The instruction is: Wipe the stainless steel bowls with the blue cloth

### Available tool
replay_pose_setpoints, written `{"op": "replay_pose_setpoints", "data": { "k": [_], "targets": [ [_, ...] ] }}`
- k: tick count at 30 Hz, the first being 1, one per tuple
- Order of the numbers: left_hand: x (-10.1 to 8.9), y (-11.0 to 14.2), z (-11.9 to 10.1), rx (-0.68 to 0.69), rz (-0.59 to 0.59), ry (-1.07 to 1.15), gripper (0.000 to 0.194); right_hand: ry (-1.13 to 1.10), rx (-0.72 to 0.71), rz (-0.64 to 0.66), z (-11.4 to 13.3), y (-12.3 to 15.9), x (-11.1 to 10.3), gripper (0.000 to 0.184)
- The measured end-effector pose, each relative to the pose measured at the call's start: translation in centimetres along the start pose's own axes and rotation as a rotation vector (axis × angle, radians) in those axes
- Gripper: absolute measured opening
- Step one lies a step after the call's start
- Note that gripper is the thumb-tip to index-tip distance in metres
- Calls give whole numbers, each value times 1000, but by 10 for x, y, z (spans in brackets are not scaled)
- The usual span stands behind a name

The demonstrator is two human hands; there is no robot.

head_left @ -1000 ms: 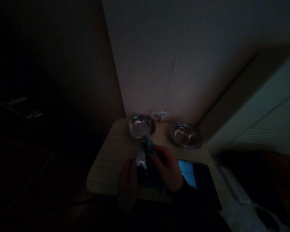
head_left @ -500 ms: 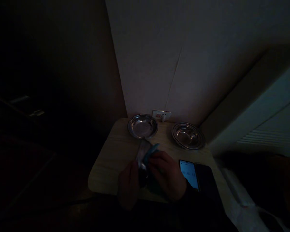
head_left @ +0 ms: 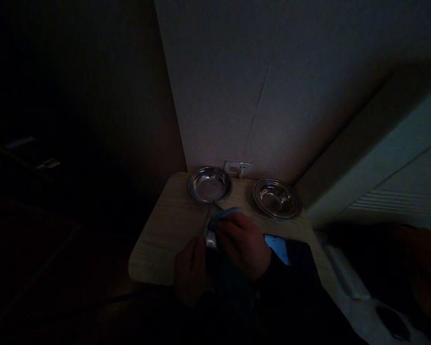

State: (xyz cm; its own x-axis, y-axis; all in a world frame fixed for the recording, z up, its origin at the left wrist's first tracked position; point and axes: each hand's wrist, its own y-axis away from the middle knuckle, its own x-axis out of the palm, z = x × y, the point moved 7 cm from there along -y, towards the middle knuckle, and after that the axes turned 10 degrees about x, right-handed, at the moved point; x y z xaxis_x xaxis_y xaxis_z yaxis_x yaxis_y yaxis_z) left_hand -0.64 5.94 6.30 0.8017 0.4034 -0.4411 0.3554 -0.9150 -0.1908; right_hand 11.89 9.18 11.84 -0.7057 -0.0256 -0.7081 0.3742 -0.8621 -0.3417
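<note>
Close in front of me, my left hand (head_left: 191, 270) is closed on the near left edge of a shiny metal dish (head_left: 211, 239), tilted and partly hidden by my hands. My right hand (head_left: 244, 243) bunches a teal cloth (head_left: 225, 216) and presses it against the dish's inner face. More of the cloth seems to hang below, lost in the dark. Beyond my hands a round steel plate (head_left: 209, 186) rests at the back of the table. To its right lie steel dishes (head_left: 277, 199), apparently stacked.
The small wooden table (head_left: 154, 249) stands against a pale wall with a socket (head_left: 238, 168) and a plug in it. A lit phone (head_left: 277, 248) lies in a dark case near my right forearm. The room is very dim.
My right hand has slid the cloth slightly up and left over the dish, covering more of it. The left hand keeps its hold. The whole view has shifted slightly.
</note>
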Motion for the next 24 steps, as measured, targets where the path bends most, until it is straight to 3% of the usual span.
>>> {"op": "replay_pose_setpoints", "data": {
  "k": [3, 5, 7, 11, 15, 24],
  "targets": [
    [2, 1, -2, 35, 30, 1, 36, 6, -40, 33, 3, 1, 1, 17],
    [6, 3, -3, 54, 68, 21, 37, 0, -20, -16, -1, 0, -4, 18],
    [7, 5, -3, 52, 65, 30, 38, -15, 0, -58, -5, 1, -8, 18],
    [10, 5, -3, 64, 78, 62, 38, -85, -27, -10, -6, 6, -3, 18],
    [12, 5, -4, 99, 71, 47, 37, -69, 40, -101, -14, 5, -8, 18],
    [10, 4, -3, 116, 45, 21, 39, -12, 20, -69, -6, 9, -5, 18]
  ]
}}
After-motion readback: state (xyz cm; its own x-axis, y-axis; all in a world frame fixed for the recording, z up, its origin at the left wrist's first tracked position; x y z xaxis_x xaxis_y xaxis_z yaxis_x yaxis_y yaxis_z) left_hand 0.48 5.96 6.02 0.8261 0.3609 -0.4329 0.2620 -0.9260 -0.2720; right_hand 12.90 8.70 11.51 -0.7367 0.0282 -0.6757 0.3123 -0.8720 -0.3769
